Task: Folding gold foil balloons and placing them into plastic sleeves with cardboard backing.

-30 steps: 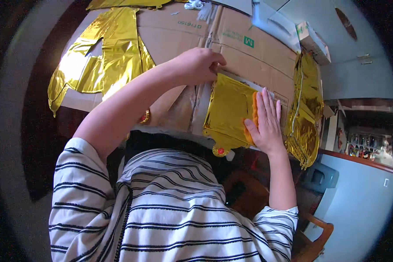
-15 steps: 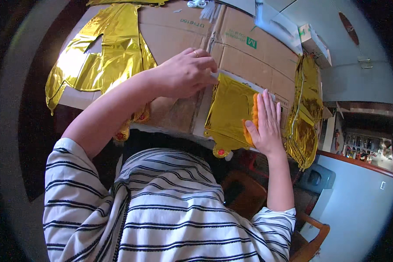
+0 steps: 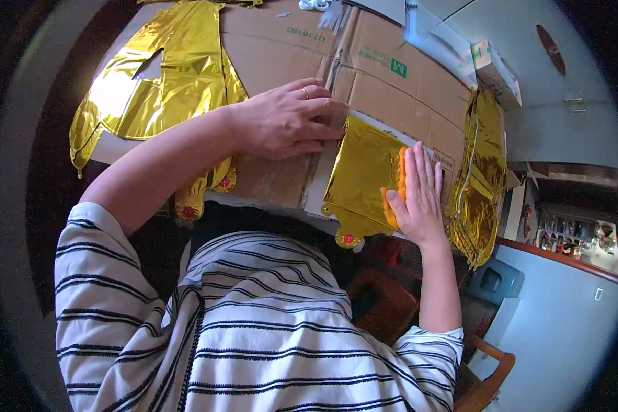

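A folded gold foil sheet (image 3: 367, 165), probably a deflated foil balloon, lies on the cardboard in front of me. A rounded gold tab with a red spot (image 3: 349, 239) hangs from its near edge. My left hand (image 3: 292, 120) reaches in from the left, fingers apart at the foil's upper left edge; the fingertips are slightly blurred. My right hand (image 3: 422, 196) lies flat along the foil's right side. Under its palm and thumb, it holds an orange wavy-edged piece (image 3: 390, 199) against the foil; most of that piece is hidden.
Another gold foil shape (image 3: 175, 82) lies spread out at the left. More gold foil (image 3: 479, 185) hangs over the right edge of the cardboard (image 3: 405, 96). White scissor handles (image 3: 314, 5) and thin clear strips (image 3: 332, 17) are at the far edge. A wooden chair (image 3: 491, 371) stands lower right.
My left hand has shifted slightly, and its fingers have spread from a tighter bend at the foil's corner. My right hand and the orange piece stay in place.
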Action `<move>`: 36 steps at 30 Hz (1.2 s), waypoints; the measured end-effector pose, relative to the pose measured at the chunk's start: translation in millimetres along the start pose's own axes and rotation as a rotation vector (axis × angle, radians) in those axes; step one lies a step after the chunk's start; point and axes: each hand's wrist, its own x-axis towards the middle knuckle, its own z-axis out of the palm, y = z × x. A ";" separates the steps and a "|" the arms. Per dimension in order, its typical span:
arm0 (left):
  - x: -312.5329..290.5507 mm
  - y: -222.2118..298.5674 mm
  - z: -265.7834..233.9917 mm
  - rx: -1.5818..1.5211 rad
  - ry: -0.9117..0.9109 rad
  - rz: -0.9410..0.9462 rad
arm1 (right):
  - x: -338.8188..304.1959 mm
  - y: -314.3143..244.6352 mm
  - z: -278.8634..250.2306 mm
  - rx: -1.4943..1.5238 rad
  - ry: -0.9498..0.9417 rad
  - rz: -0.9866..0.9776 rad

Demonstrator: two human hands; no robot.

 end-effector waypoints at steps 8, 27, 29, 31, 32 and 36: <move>-1.2 -2.8 2.5 -0.016 -0.088 0.007 | 0.0 -0.1 0.5 -0.004 0.001 -0.006; 1.7 8.5 0.5 -0.038 -0.139 -0.022 | 0.9 -2.1 -1.5 -0.008 -0.004 -0.006; 1.9 8.5 2.1 -0.037 -0.137 -0.024 | 1.3 -2.1 -1.2 -0.007 -0.004 -0.007; 2.1 8.7 2.1 -0.048 -0.136 -0.028 | 1.6 -2.5 -1.0 -0.010 -0.006 -0.005; 3.2 8.9 2.3 -0.060 -0.135 -0.030 | 1.5 -2.5 -1.0 -0.014 -0.009 -0.003; 1.5 9.2 -1.4 -0.082 -0.171 -0.036 | 1.0 -1.8 0.2 -0.020 -0.005 -0.008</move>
